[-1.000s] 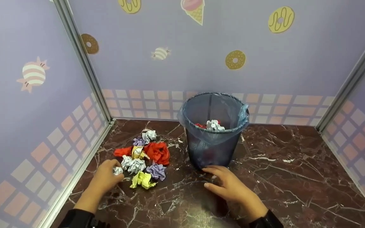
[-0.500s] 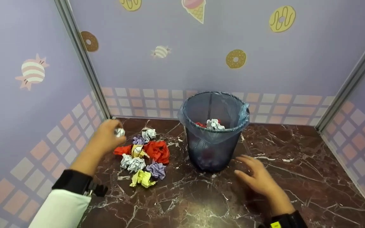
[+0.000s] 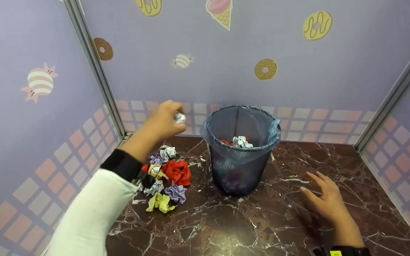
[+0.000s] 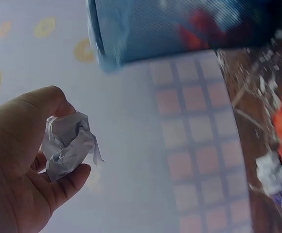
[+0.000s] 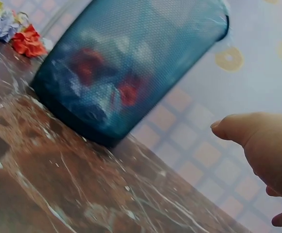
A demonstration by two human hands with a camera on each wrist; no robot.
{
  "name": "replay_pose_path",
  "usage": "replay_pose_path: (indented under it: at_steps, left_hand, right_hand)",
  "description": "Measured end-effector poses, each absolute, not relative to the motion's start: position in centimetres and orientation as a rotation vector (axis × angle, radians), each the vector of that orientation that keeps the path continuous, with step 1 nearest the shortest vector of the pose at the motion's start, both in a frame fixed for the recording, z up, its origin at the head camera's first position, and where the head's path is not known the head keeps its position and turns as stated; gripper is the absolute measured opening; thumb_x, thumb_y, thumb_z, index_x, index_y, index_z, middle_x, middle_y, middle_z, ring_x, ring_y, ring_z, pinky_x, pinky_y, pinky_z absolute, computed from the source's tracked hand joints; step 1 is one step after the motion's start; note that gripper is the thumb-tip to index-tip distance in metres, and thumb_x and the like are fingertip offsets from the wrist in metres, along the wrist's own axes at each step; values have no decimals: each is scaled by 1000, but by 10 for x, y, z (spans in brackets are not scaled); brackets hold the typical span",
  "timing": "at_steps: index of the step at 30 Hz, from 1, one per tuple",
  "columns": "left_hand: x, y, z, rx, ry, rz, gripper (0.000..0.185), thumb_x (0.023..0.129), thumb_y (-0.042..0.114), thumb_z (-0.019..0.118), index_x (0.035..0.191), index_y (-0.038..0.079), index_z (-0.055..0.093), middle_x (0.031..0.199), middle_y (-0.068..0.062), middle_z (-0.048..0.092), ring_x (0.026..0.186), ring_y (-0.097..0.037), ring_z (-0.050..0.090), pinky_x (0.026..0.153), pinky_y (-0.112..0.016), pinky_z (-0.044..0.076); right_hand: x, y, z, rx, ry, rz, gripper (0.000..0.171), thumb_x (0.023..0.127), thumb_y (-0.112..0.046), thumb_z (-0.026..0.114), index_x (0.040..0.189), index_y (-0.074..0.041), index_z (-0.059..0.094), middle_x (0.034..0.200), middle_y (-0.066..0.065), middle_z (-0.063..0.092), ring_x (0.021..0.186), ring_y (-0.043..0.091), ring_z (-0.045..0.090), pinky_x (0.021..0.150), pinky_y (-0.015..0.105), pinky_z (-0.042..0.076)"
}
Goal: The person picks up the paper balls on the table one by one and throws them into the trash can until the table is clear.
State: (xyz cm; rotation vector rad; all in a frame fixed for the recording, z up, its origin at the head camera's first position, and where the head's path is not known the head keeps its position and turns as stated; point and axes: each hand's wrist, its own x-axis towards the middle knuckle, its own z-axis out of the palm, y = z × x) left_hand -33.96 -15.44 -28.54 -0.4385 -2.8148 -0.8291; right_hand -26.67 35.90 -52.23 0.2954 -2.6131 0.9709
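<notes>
Left hand: the left hand [image 3: 162,122] is raised above the tabletop [image 3: 262,220], thumb and fingers [image 4: 65,182] pinched round a small white paper ball [image 3: 179,117]; the left wrist view shows the ball [image 4: 69,144] crumpled between thumb tip and forefinger.
Paper ball: held in the air, just left of the bin's rim and a little above it, not over the opening.
Right hand: the right hand [image 3: 327,199] lies low over the tabletop, fingers spread and relaxed, gripping nothing; whether the palm touches the surface I cannot tell.
Bin: a dark blue mesh wastebasket [image 3: 240,149] stands upright between the two hands, to the right of the left hand and to the left of the right hand, well apart from the right hand's fingers.
Bin liner: a blue plastic bag [image 3: 274,129] lines the bin and folds over its rim.
Bin contents: a white crumpled paper [image 3: 241,141] lies on top with red paper [image 3: 225,141] beside it; through the mesh the right wrist view shows more red and pale scraps [image 5: 107,87] lower down.
Loose pile: below the left hand, on the tabletop, lie crumpled papers, red [image 3: 178,171], purple [image 3: 175,192], yellow [image 3: 160,202] and white [image 3: 168,152], touching one another, partly hidden by the left sleeve [image 3: 94,213].
Walls: lilac panels [image 3: 226,71] with doughnut and sweet prints stand behind both hands.
</notes>
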Motion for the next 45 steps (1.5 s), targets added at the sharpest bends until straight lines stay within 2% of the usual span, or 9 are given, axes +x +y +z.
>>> replay_pose_path:
  at_steps: [4,6,11,14,24,38,40,42,45]
  left_hand:
    - [-350,-117,-282,-560,-2806,-764,29,79,16,75,106,12,64,107,-4,56,92,-22,59,70,-30,59]
    - [-354,-99,-280,-621,-2798,-731,30,80,18,75,107,13,64,107,-3,56,92,-21,59,71,-30,58]
    - [-364,-63,-277,-738,-2777,-626,30,79,21,74,107,14,64,106,-2,55,92,-20,56,76,-33,54]
    - [-370,-49,-278,-794,-2772,-567,30,78,21,72,106,14,64,104,-3,54,93,-20,53,78,-35,50]
    - [-374,-34,-280,-861,-2735,-564,30,78,19,72,106,14,65,102,-4,53,92,-20,51,78,-36,47]
    - [-375,-23,-287,-894,-2740,-581,39,82,20,73,119,12,67,109,-5,57,95,-20,54,86,-37,51]
    - [-375,-22,-287,-902,-2739,-578,42,83,21,74,123,11,66,113,-7,60,99,-22,57,90,-38,52]
    - [-375,-20,-288,-911,-2745,-572,53,84,24,76,134,12,63,128,-10,61,114,-25,60,101,-38,51]
    - [-374,-19,-288,-889,-2792,-537,78,85,36,81,154,22,47,159,-12,44,144,-31,47,117,-46,43]
  right_hand:
    - [-262,368,-524,230,-2661,1015,64,97,-39,69,150,-9,51,160,35,33,144,66,24,108,86,16]
    - [-261,368,-524,218,-2655,1022,64,97,-39,69,151,-9,50,160,35,33,144,65,25,108,85,20]
    - [-264,362,-526,268,-2595,1018,59,96,-33,72,147,-8,55,157,34,38,142,62,31,107,83,26]
    - [-264,358,-526,298,-2571,1024,58,94,-29,73,145,-6,56,156,34,40,142,63,30,107,84,22]
    - [-267,353,-525,323,-2534,1037,56,93,-26,75,142,-4,58,154,33,44,141,60,35,109,82,24]
    - [-263,349,-525,315,-2543,1104,55,95,-28,74,143,-7,59,156,30,43,144,59,34,110,82,23]
    - [-264,349,-526,324,-2532,1105,54,94,-27,74,142,-7,59,156,30,44,143,58,35,109,82,23]
    - [-264,348,-527,333,-2522,1106,54,94,-26,74,142,-6,59,155,31,45,142,58,36,109,82,24]
    - [-264,347,-527,340,-2514,1111,54,94,-25,74,142,-5,59,154,31,45,142,58,37,110,81,24]
